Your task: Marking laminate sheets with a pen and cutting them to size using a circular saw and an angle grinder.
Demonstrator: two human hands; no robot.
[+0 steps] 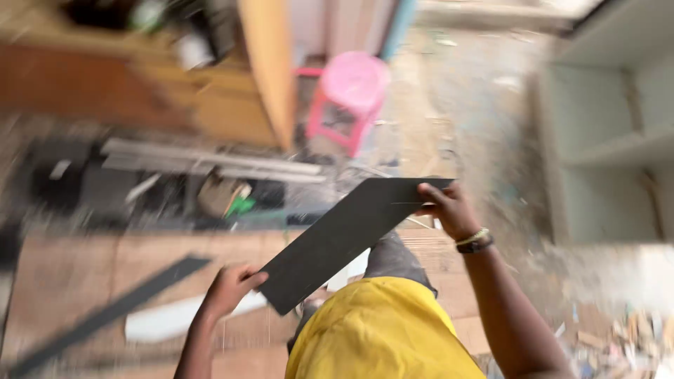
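A dark grey flat panel (344, 235), long and slanted at its ends, is held in the air in front of my yellow shirt. My left hand (230, 289) grips its lower left end. My right hand (449, 209), with a bracelet at the wrist, grips its upper right end. The panel tilts up toward the right. The picture is blurred by motion.
A second dark strip (112, 312) and a white piece (168, 319) lie on the wooden surface (77, 274) at lower left. A pink stool (349, 98) stands behind, next to a wooden cabinet (210, 91). A pale shelf unit (611, 140) is at right. Debris litters the floor (463, 119).
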